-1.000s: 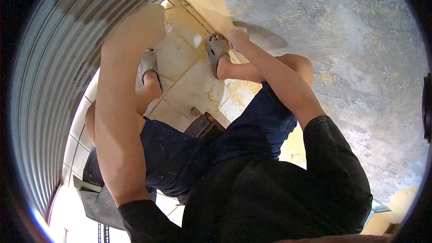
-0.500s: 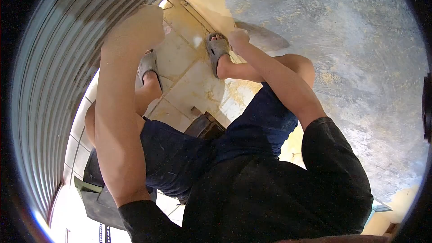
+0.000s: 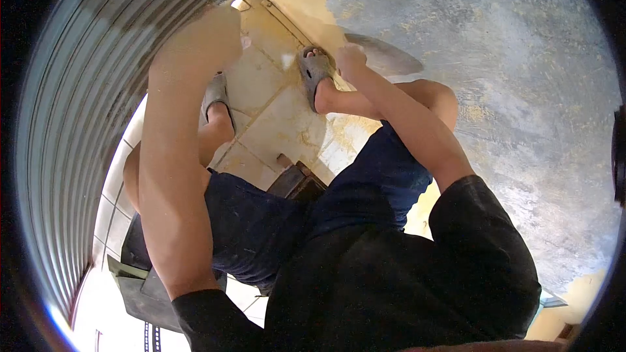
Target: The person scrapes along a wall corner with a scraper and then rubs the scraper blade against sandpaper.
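My left hand is raised at the upper left, near the ribbed metal shutter; it is blurred and its fingers cannot be made out. Beside the wall, above my right sandal, my right hand is closed, seen small, with its shadow on the wall. Whatever either hand might hold does not show. My other sandal rests on the tiles, partly behind my left forearm.
Pale floor tiles carry yellowish dust. A dark wooden object lies between my thighs. A dark grey bag-like item is at the lower left. A thin metal bar runs along the wall's foot.
My right hand has shifted slightly right, and its shadow with it. My left hand has moved only a little at the upper left.
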Motion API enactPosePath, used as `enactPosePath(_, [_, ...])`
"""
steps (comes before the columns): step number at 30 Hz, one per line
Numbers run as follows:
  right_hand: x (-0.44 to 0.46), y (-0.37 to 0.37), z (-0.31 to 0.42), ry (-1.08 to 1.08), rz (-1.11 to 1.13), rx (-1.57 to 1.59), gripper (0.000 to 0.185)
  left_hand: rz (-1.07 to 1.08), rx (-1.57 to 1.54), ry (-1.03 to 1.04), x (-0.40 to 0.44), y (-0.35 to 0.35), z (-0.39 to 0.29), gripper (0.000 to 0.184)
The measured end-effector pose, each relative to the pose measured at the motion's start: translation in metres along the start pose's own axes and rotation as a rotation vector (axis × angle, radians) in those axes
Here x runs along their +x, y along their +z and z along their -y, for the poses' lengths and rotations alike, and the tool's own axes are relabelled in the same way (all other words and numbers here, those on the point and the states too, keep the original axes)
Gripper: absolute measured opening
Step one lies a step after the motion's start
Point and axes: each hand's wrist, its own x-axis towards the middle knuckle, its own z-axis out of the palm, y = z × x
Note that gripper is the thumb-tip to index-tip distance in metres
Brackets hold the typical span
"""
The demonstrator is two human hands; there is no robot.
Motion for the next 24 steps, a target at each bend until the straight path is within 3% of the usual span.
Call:
enactPosePath(4, [-0.001, -0.001, 0.0, 0.038, -0.041, 0.042, 0.006, 0.015, -0.131, -0.004, 0.005, -0.002, -0.001, 0.037])
enactPosePath(6, [0.004, -0.002, 0.006, 0.04, -0.059, 0.053, 0.007, 0.03, -0.036, -0.022, 0.003, -0.004, -0.005, 0.037])
enactPosePath(8, [0.008, 0.013, 0.008, 0.701, -0.014, 1.186, 0.009, 0.049, 0.049, -0.04, 0.001, -0.004, -0.005, 0.037])
enactPosePath(9, [0.009, 0.02, 0.004, 0.706, -0.014, 1.183, 0.009, 0.059, -0.023, -0.037, 0.003, -0.001, -0.002, 0.037])
enactPosePath(11, [0.014, 0.033, -0.006, 0.022, 0.069, 0.173, 0.014, 0.068, -0.093, -0.031, 0.006, 0.003, -0.003, 0.036])
enactPosePath(12, [0.015, 0.042, -0.003, 0.022, 0.069, 0.175, 0.014, 0.044, -0.105, -0.032, 0.006, 0.005, -0.003, 0.035])
enactPosePath(14, [0.016, 0.045, 0.01, 0.604, -0.122, 1.1, 0.016, 0.02, -0.113, -0.036, 0.001, -0.004, -0.008, 0.033])
enactPosePath(16, [0.009, 0.019, 0.014, 0.664, -0.121, 1.196, 0.015, 0.095, 0.001, -0.041, -0.005, -0.013, -0.015, 0.034])
enactPosePath(20, [0.015, 0.011, 0.015, 0.81, -0.14, 1.306, 0.013, 0.045, -0.118, -0.001, 0.005, 0.005, -0.003, 0.036])
enactPosePath(22, [0.006, 0.015, 0.009, 0.743, -0.052, 1.34, 0.011, -0.053, -0.115, 0.014, 0.009, 0.009, -0.001, 0.037])
enactPosePath(24, [0.009, 0.013, 0.009, 0.663, 0.032, 1.37, 0.009, -0.014, -0.066, -0.024, 0.003, 0.0, -0.006, 0.037])
